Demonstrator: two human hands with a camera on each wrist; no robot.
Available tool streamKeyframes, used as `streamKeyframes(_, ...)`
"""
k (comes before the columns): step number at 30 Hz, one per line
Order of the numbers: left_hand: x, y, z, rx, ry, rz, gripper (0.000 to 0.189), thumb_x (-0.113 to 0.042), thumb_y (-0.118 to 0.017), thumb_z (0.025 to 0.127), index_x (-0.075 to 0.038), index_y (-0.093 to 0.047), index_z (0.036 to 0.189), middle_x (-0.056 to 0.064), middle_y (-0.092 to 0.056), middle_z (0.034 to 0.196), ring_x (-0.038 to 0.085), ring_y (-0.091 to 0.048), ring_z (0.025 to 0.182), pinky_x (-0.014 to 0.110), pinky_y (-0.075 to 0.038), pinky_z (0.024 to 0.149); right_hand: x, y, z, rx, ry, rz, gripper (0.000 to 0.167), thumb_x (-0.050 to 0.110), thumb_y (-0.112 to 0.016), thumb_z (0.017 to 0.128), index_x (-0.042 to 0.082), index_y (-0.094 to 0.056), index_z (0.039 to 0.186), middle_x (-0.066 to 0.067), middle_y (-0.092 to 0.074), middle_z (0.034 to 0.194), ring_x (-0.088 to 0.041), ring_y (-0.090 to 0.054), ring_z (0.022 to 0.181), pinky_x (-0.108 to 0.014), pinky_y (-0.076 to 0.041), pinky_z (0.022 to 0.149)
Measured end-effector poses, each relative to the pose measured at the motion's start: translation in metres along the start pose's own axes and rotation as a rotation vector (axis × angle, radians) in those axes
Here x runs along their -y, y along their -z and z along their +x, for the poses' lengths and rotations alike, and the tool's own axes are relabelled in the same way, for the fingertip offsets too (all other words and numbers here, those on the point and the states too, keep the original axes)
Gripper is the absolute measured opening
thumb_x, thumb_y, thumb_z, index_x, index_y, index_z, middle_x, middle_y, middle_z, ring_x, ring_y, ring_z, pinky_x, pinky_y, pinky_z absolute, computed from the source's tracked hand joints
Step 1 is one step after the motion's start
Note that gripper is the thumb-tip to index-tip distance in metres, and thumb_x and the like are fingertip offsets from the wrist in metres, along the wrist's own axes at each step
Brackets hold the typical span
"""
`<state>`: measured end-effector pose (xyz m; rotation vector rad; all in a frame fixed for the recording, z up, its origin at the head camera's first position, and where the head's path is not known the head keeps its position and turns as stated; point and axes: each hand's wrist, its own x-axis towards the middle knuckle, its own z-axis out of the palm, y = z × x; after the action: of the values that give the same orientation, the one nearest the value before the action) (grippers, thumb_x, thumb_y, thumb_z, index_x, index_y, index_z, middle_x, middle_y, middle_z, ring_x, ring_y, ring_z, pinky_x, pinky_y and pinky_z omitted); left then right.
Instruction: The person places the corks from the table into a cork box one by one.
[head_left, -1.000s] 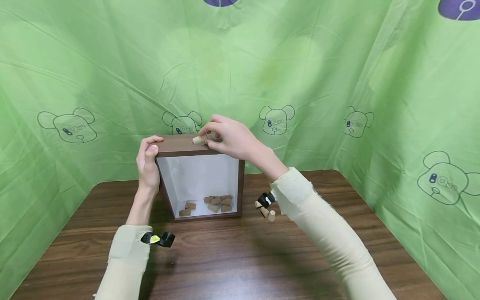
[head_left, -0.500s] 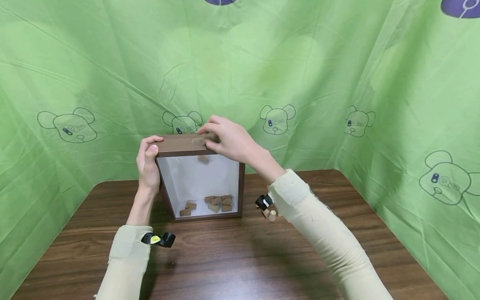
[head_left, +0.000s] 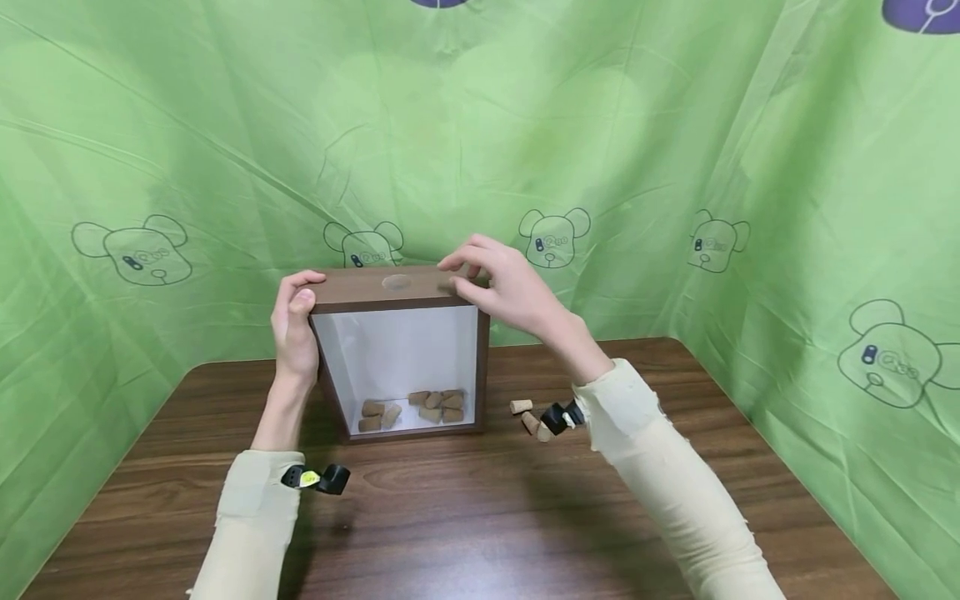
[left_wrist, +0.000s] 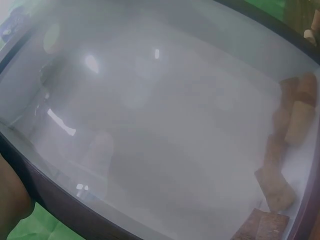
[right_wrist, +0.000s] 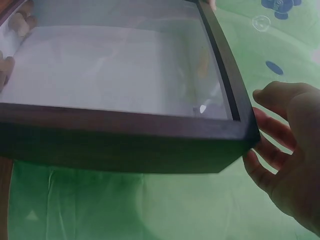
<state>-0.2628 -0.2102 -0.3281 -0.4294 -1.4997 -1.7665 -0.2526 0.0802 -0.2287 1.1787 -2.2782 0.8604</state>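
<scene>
A brown wooden shadow box [head_left: 348,287] with a clear front stands upright on the table. A round clear-lined hole [head_left: 397,282] shows in its top. My left hand [head_left: 296,333] grips the box's upper left corner, thumb at the front edge. Above the top right corner is my right hand [head_left: 504,283], fingers loosely bent around nothing; the right wrist view shows the same hand [right_wrist: 295,135] beside the box's corner. Several corks [head_left: 452,400] lie at the bottom inside, in two groups; the left wrist view shows these corks [left_wrist: 275,190] through the clear front.
To the right of the box, a few loose corks [head_left: 521,407] lie on the wood-grain table [head_left: 442,517], partly behind the right wrist camera [head_left: 558,417]. A green printed curtain [head_left: 480,150] surrounds the table at the back and sides.
The cork in my right fingers has gone through the hole and fallen into the box, joining the left group. My right hand has moved right, away from the hole. The left hand stays put.
</scene>
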Motion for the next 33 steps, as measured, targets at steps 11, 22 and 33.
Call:
streamKeyframes(11, 0.000, 0.006, 0.001, -0.012, -0.001, 0.017, 0.029, -0.022, -0.045, 0.090, -0.015, -0.068, 0.107, -0.001, -0.061, 0.113, 0.013, -0.045, 0.102, 0.024, -0.028, 0.095, -0.014, 0.007, -0.028, -0.083, -0.013, 0.034, 0.017, 0.009, -0.067, 0.092, 0.010, -0.073, 0.108, 0.000, -0.068, 0.103, -0.011, -0.060, 0.087, -0.036, -0.051, 0.077)
streamKeyframes(22, -0.002, 0.005, 0.001, -0.012, -0.008, 0.021, 0.029, -0.020, -0.044, 0.090, -0.015, -0.068, 0.106, -0.002, -0.060, 0.110, 0.013, -0.043, 0.096, 0.023, -0.028, 0.092, -0.025, 0.012, -0.051, -0.073, -0.049, 0.031, 0.021, 0.009, -0.066, 0.092, 0.013, -0.072, 0.112, 0.001, -0.068, 0.103, -0.009, -0.057, 0.084, -0.032, -0.050, 0.074)
streamKeyframes(33, 0.000, 0.005, 0.001, -0.023, -0.017, 0.015, 0.029, -0.020, -0.044, 0.089, -0.016, -0.068, 0.105, -0.002, -0.061, 0.110, 0.013, -0.044, 0.097, 0.023, -0.028, 0.092, -0.038, 0.010, -0.071, -0.026, -0.093, 0.025, 0.020, 0.014, -0.067, 0.093, 0.016, -0.071, 0.112, 0.003, -0.068, 0.107, -0.008, -0.058, 0.084, -0.035, -0.052, 0.075)
